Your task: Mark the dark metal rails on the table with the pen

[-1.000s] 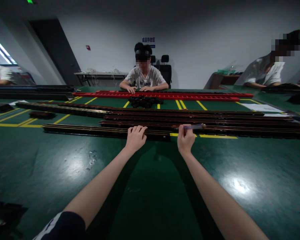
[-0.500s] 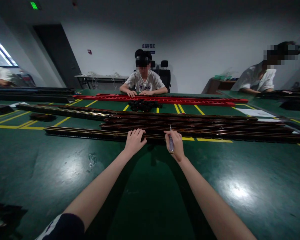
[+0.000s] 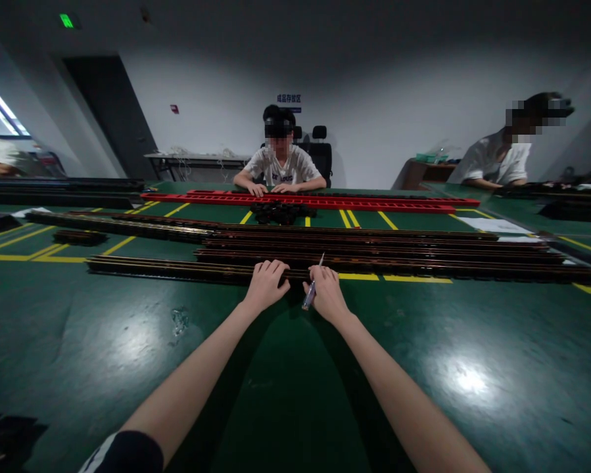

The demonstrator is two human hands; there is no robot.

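My left hand (image 3: pixel 265 286) has its fingers curled over the front edge of a long dark slotted strip (image 3: pixel 171 268), near the strip's right part. In my right hand (image 3: pixel 329 293) is a slim screwdriver (image 3: pixel 309 297) with a clear handle and a thin metal shaft. It slants up to the right, shaft tip pointing away from me. The fingers of my right hand also rest at the strip, just right of my left hand. What lies under the fingertips of both hands is hidden.
More long dark strips (image 3: pixel 398 256) lie side by side just behind my hands. Farther off are a pile of small black parts (image 3: pixel 278 213) and red slotted rails (image 3: pixel 374 202). A person (image 3: pixel 283 164) sits across the green table (image 3: pixel 102 328); others work at both sides.
My right hand has moved left, closer to my left hand, and the screwdriver has tipped from nearly upright to a slant. My left hand stays on the strip. The view has shifted slightly.
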